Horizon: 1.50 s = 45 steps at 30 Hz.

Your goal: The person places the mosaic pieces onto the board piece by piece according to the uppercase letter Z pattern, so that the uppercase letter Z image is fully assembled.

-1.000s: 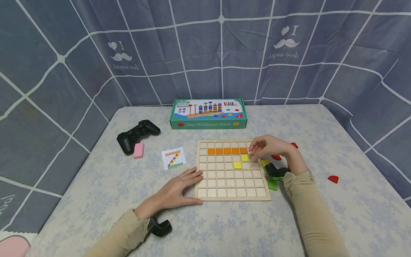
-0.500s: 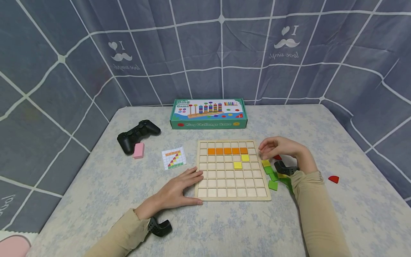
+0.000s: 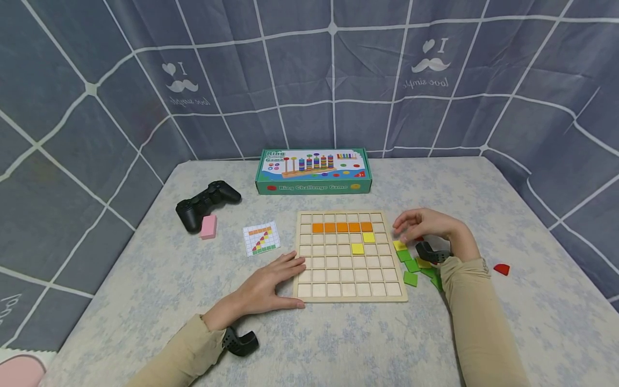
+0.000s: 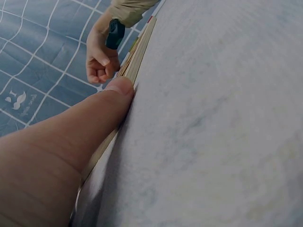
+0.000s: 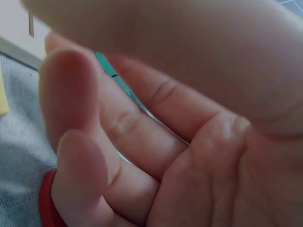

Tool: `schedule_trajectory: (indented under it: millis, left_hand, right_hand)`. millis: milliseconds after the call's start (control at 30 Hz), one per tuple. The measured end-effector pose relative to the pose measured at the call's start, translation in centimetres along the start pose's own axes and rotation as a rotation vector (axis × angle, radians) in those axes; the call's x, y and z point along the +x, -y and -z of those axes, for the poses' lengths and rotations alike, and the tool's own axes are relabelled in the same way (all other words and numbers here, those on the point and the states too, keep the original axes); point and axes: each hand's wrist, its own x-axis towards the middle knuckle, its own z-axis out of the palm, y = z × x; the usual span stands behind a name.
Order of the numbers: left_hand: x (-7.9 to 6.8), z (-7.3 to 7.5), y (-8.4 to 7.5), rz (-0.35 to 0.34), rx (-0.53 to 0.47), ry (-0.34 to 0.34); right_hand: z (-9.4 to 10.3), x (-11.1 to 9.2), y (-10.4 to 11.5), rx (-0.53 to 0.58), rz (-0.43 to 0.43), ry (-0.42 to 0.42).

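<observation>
A wooden grid board lies flat, bearing a row of several orange square tiles and two yellow tiles. At its left edge my left hand rests with fingers spread; the left wrist view shows the thumb against the board's side. My right hand hovers off the board's right edge, fingers loosely bent. Its palm holds nothing in the right wrist view. Below it lie loose green tiles and a yellow tile. A red piece shows behind the fingers.
Left of the board is a pattern card. Further left sit a pink block and a black game controller. A green game box stands behind the board. One red piece lies apart at right.
My right hand has moved right, off the board's upper right corner to beside the loose tiles, uncovering the grid's right columns. My left hand stays put.
</observation>
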Motion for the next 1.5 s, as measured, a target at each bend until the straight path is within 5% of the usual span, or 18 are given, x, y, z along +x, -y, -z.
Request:
schedule_trajectory:
  millis: [667,1100,1500]
  left_hand:
    - [0.1,0.0,-0.1,0.0,-0.001,0.001]
    - [0.0,0.0,-0.1,0.004,0.002,0.001]
    - [0.1,0.0,0.0,0.006,-0.015,-0.002]
  right_hand:
    - [-0.4,0.3,-1.1,-0.028,-0.001,-0.002]
    - [-0.8,0.5,0.2,-0.16,-0.067,0.004]
    - [-1.0,0.2,1.3,-0.151,-0.106,-0.003]
